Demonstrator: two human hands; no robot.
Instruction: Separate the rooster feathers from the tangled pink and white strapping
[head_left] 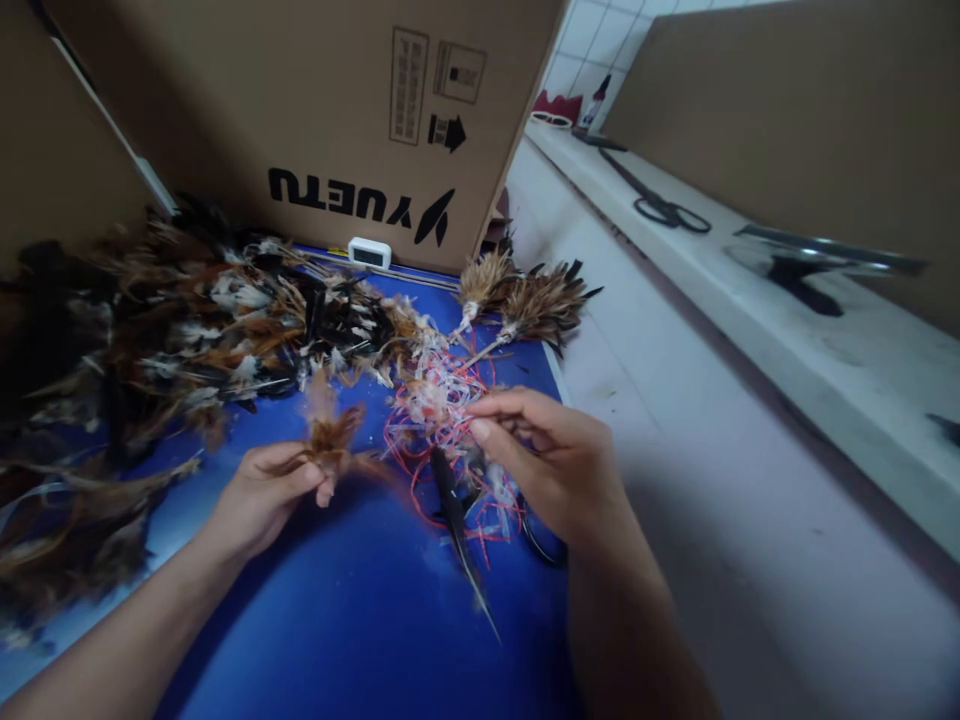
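Between the fingertips of my left hand point(262, 490) is a small bunch of brown feathers point(328, 432), its tips pointing up and to the right. My right hand point(562, 455) is closed in a pinch over the right side of a tangle of red and whitish string point(442, 395). Whatever is in that pinch, if anything, is too small to make out. A long dark feather point(452, 505) lies on the near side of the tangle. Beside my right wrist a black curved loop point(544, 545) shows, partly hidden by the hand.
Loose feathers point(240, 320) are heaped across the left of the blue table point(360, 610). Two feather bunches on sticks point(544, 300) lie at its far right corner. Behind stand a cardboard box point(300, 100) and a small white device point(369, 253). Scissors point(667, 212) rest on the right ledge.
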